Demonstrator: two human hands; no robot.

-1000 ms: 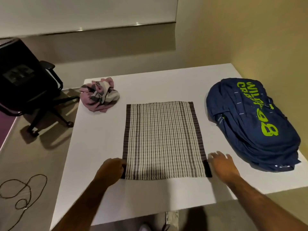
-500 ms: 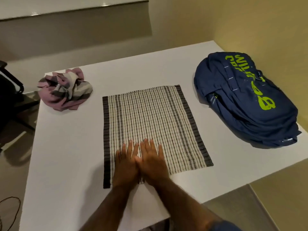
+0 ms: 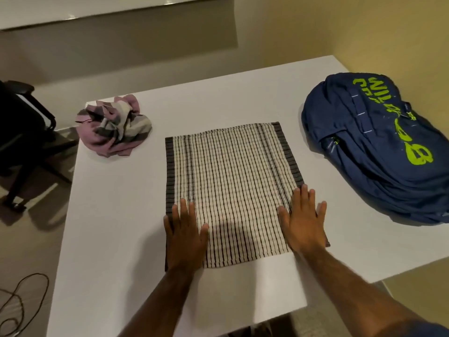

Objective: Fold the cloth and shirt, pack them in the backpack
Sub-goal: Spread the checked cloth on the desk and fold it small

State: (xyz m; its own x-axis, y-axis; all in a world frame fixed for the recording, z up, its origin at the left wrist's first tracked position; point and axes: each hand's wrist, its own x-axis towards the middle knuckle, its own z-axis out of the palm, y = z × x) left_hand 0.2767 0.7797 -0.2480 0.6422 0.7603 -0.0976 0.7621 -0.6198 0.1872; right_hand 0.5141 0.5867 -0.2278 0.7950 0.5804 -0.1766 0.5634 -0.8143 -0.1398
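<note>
My left grip [image 3: 185,235] and right grip [image 3: 303,224] press flat, fingers straight, on the striped cloth [image 3: 233,176] spread by the near edge of the bench [image 3: 116,234]. The crumpled shirt [image 3: 114,128] lies at the far left corner, the backpack [image 3: 379,154] at the right edge.

Bare counter [image 3: 116,215] lay open left of the cloth [image 3: 230,181]; the crumpled shirt [image 3: 114,127] blocked the far-left corner, the backpack [image 3: 379,166] walled off the right.
</note>
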